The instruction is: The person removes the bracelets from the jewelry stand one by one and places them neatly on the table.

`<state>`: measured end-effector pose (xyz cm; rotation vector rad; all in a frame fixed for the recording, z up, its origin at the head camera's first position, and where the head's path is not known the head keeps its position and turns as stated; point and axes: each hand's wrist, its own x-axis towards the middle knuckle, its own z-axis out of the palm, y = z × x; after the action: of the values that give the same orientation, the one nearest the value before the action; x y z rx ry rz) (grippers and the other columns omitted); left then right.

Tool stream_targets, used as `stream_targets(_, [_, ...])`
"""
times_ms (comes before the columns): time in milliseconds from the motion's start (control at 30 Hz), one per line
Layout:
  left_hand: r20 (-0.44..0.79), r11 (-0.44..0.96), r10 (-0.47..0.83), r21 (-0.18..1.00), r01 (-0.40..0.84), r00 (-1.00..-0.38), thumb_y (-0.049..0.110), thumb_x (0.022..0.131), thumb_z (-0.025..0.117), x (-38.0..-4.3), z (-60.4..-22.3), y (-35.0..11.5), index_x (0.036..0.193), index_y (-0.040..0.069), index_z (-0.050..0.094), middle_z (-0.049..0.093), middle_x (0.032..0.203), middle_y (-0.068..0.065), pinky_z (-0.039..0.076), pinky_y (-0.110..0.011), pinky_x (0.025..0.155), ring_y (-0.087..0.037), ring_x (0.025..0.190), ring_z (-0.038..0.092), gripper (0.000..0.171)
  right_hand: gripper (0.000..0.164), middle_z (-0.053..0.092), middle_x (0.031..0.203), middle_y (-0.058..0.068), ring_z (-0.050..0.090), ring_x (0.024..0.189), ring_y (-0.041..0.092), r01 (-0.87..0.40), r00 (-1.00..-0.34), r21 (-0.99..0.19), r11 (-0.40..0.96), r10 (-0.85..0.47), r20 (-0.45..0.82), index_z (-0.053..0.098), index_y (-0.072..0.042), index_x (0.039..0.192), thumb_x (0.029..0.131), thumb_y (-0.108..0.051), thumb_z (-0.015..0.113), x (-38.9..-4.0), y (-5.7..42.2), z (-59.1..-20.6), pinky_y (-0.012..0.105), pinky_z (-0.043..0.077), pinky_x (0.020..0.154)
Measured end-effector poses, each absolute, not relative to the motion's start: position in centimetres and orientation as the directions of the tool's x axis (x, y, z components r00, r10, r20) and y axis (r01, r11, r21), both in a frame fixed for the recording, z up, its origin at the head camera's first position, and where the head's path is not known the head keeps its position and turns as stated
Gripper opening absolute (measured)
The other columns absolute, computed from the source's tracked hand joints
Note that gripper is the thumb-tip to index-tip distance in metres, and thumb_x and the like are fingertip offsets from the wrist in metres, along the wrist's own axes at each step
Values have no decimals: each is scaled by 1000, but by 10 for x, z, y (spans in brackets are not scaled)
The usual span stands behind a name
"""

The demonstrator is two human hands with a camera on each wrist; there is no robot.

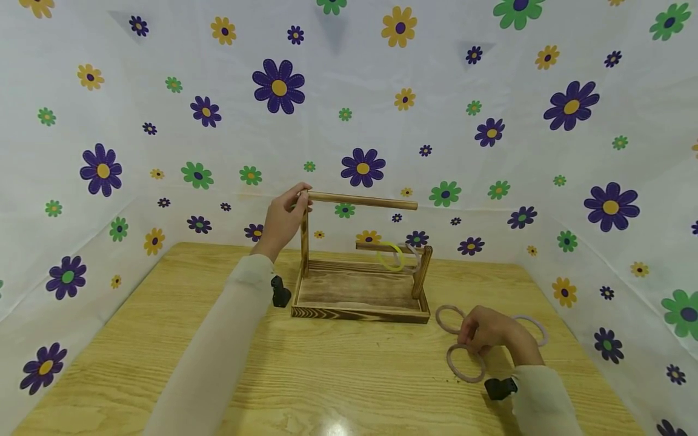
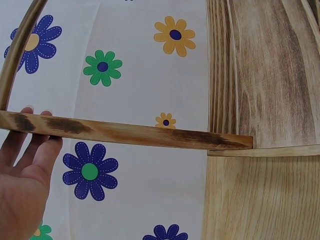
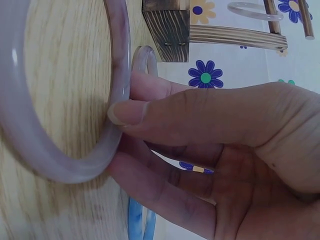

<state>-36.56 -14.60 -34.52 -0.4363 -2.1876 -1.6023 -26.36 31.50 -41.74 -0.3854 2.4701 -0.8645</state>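
Note:
A wooden rack (image 1: 360, 314) with a tray base and two side posts stands on the table. My left hand (image 1: 283, 218) holds the top of its tall left post (image 2: 125, 131), where the long upper bar (image 1: 360, 200) begins. On the shorter, lower bar (image 1: 366, 246) hang a yellow bangle (image 1: 400, 266) and a pale bangle (image 1: 418, 259). Right of the rack, low over the table, my right hand (image 1: 493, 330) pinches a pale purple bangle (image 3: 75, 170) between thumb and fingers. In the right wrist view, its near side is cut off by the frame.
Another brownish-looking bangle (image 1: 437, 318) lies between the rack and my right hand. A bluish bangle (image 1: 543, 332) lies to the hand's right, partly hidden behind it. Flowered white cloth (image 1: 349, 139) closes off the back and sides of the wooden table (image 1: 327, 375).

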Motion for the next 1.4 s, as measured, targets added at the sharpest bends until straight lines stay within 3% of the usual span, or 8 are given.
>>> stream_targets(333, [485,309,20,829,466,-875,35,112,44,-364,-342,-145,146,13,57,67,122,-24,58,-42,101,-40,117,68,43,13,68,77,10,62,70,17,-88,-849,-646,758,-397,-349,74,5,86,76,13,72,-264,315,-417,33,61,64])
stream_targets(567, [485,317,18,827,465,-874,35,112,45,-363,-341,-145,145,13,58,69,118,-18,58,-44,102,-40,116,69,42,13,69,81,13,62,73,18,-123,-854,-633,764,-406,-324,76,3,89,80,11,71,-264,316,-411,36,61,67])
stream_targets(900, [465,320,15,837,444,-885,38,111,44,-361,-340,-144,146,15,57,69,119,-16,58,-42,101,-39,118,68,44,19,72,96,16,70,81,24,-232,-889,-651,723,-429,-160,72,10,109,95,-1,64,-263,293,-390,42,63,70])
stream_targets(1067, [462,305,18,842,444,-887,37,111,45,-361,-341,-144,146,13,57,66,124,-25,56,-46,104,-42,120,66,44,21,73,104,22,73,87,33,-275,-897,-659,700,-433,-85,71,9,113,99,-4,63,-270,275,-382,44,65,74])
stream_targets(1167, [461,294,18,846,445,-887,37,111,46,-361,-342,-145,145,12,58,65,124,-27,55,-49,105,-43,120,66,44,20,73,106,21,74,85,29,-300,-921,-638,709,-389,1,72,4,114,100,-9,63,-276,263,-378,40,64,74])
stream_targets(1300, [460,305,12,844,442,-888,37,111,46,-361,-342,-145,145,13,58,67,121,-22,55,-48,105,-41,119,67,44,22,75,105,19,73,81,19,-321,-941,-614,721,-313,125,73,1,114,99,-13,65,-283,245,-374,34,61,72])
stream_targets(1400, [461,306,8,843,441,-887,37,111,45,-361,-343,-145,145,14,58,68,121,-20,56,-45,104,-40,119,67,43,21,76,104,21,74,84,24,-348,-937,-615,707,-278,211,74,2,113,98,-12,66,-287,232,-372,35,61,72])
